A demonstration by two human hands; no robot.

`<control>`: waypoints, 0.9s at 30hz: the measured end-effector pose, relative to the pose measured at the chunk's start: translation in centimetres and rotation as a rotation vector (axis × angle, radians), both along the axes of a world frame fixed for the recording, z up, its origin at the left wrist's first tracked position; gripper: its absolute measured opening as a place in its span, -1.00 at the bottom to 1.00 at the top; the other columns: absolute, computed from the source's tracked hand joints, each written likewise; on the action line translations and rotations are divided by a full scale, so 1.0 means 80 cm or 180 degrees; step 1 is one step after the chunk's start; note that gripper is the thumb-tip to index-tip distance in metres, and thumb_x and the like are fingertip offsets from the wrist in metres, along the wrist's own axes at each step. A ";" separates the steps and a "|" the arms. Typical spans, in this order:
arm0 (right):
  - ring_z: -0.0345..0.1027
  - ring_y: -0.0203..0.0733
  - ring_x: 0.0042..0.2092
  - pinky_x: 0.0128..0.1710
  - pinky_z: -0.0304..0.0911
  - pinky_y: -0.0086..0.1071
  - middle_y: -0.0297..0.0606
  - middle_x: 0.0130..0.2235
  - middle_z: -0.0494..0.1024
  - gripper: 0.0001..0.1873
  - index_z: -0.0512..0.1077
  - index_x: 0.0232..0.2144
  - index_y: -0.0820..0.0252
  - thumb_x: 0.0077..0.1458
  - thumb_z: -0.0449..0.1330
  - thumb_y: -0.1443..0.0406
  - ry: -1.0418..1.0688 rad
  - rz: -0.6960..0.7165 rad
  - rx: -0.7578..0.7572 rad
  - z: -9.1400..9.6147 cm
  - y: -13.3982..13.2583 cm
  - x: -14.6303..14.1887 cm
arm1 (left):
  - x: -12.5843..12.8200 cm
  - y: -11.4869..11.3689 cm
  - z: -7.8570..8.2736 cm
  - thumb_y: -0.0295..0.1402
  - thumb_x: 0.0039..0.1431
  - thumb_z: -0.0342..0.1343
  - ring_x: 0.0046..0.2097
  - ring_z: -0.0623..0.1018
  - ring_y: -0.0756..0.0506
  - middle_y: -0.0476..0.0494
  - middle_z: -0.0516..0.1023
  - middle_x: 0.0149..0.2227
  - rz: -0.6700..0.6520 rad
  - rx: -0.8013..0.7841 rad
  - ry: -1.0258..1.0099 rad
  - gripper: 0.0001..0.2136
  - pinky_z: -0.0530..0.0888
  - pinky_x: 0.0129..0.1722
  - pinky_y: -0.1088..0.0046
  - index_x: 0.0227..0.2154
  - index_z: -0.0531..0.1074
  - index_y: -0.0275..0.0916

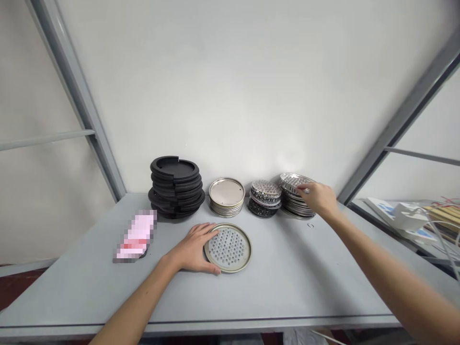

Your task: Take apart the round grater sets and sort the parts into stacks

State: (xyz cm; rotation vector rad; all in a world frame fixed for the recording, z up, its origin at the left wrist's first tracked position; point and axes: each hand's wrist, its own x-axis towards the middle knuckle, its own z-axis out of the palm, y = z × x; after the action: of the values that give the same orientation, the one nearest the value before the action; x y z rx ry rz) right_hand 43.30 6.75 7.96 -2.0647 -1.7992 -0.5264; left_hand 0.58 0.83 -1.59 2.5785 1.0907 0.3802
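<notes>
A round metal disc with many holes (229,247) lies flat on the grey table (287,287) near the middle. My left hand (196,248) rests against its left rim, fingers curled round the edge. My right hand (318,197) reaches to the far right stack of perforated silver discs (294,199) and pinches the top disc (293,181), which is tilted up at the near side.
Along the back wall stand a stack of black rings (176,188), a stack of plain metal lids (226,197) and a smaller stack of perforated discs (265,198). A pink blurred item (136,235) lies at left. Cluttered papers and cables (424,218) sit at right.
</notes>
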 end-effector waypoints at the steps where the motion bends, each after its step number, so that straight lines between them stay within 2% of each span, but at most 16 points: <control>1: 0.42 0.00 -0.14 -0.22 0.19 -0.23 -0.16 -0.16 0.60 -0.71 0.59 -0.24 0.12 0.15 0.07 0.24 -0.0052 0.0003 -0.0012 0.002 0.000 0.000 | 0.000 0.000 0.000 0.18 -0.26 0.31 0.33 0.05 -0.39 -0.23 0.04 0.35 -0.0007 -0.0004 0.0002 0.02 0.07 0.28 0.01 0.28 0.14 -0.15; 4: 0.43 -0.06 -0.18 -0.25 0.18 -0.27 -0.17 -0.17 0.60 -0.71 0.58 -0.30 0.14 0.15 0.04 0.31 -0.0401 0.0131 -0.0029 0.006 0.000 -0.003 | 0.000 0.000 -0.001 0.19 -0.27 0.31 0.33 0.05 -0.39 -0.22 0.04 0.35 -0.0015 -0.0001 -0.0016 0.02 0.07 0.28 0.01 0.28 0.14 -0.14; 7: 0.42 -0.07 -0.18 -0.20 0.16 -0.26 -0.15 -0.23 0.59 -0.69 0.55 -0.33 0.19 0.19 0.00 0.32 -0.0789 0.0273 0.0138 0.005 0.001 -0.004 | -0.001 0.000 -0.003 0.18 -0.27 0.31 0.33 0.05 -0.39 -0.20 0.04 0.36 -0.0016 0.0012 -0.0036 0.02 0.08 0.28 0.01 0.27 0.14 -0.13; 13: 0.39 -0.08 -0.19 -0.12 0.13 -0.24 -0.12 -0.26 0.58 -0.72 0.52 -0.33 0.25 0.21 0.00 0.34 -0.1122 0.0523 0.0742 0.000 -0.001 0.007 | -0.002 0.002 -0.006 0.19 -0.29 0.32 0.33 0.06 -0.39 -0.21 0.06 0.35 -0.0023 0.0059 -0.0088 0.04 0.08 0.28 0.01 0.28 0.13 -0.11; 17: 0.39 -0.07 -0.20 -0.16 0.17 -0.24 -0.13 -0.26 0.57 -0.76 0.48 -0.32 0.22 0.23 0.02 0.29 -0.0846 0.0793 0.1393 0.006 -0.022 -0.004 | 0.000 0.001 -0.003 0.21 -0.28 0.30 0.33 0.06 -0.39 -0.24 0.04 0.35 -0.0001 0.0038 -0.0040 0.03 0.07 0.28 0.01 0.28 0.13 -0.14; 20: 0.40 -0.03 -0.13 -0.11 0.25 -0.19 -0.11 -0.19 0.55 -0.82 0.43 -0.24 0.18 0.22 0.06 0.24 -0.0109 0.1234 0.2020 0.013 -0.050 -0.040 | 0.002 -0.002 0.000 0.21 -0.23 0.27 0.33 0.04 -0.40 -0.27 0.01 0.36 0.0070 0.0001 -0.0040 0.00 0.07 0.28 -0.01 0.27 0.14 -0.16; 23: 0.41 -0.03 -0.07 -0.08 0.30 -0.13 -0.09 -0.10 0.51 -0.78 0.35 -0.12 0.14 0.23 0.07 0.20 0.1264 0.1709 0.2251 0.016 -0.075 -0.092 | 0.004 -0.003 0.000 0.19 -0.19 0.27 0.33 0.04 -0.42 -0.28 -0.04 0.37 0.0162 -0.0076 -0.0120 0.01 0.10 0.27 -0.02 0.30 0.08 -0.15; 25: 0.43 -0.06 -0.12 -0.11 0.33 -0.14 -0.13 -0.15 0.52 -0.75 0.33 -0.10 0.12 0.22 0.09 0.15 0.2474 0.2035 0.2041 0.013 -0.083 -0.126 | 0.003 -0.002 -0.001 0.17 -0.19 0.28 0.34 0.03 -0.43 -0.30 -0.08 0.38 0.0209 -0.0128 -0.0241 0.05 0.12 0.26 -0.03 0.32 0.00 -0.14; 27: 0.45 -0.10 -0.20 -0.17 0.36 -0.19 -0.21 -0.22 0.54 -0.71 0.35 -0.14 0.09 0.17 0.15 0.09 0.3643 0.2379 0.1441 0.006 -0.084 -0.154 | 0.002 -0.001 -0.001 0.15 -0.18 0.30 0.34 0.03 -0.43 -0.31 -0.11 0.38 0.0237 -0.0132 -0.0417 0.06 0.12 0.27 -0.02 0.34 -0.05 -0.14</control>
State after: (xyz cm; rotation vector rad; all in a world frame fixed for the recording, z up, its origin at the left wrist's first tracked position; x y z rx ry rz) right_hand 30.97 0.04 8.40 -0.8792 -1.3394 0.3832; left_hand 0.76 0.74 -1.68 2.4442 1.1378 0.5307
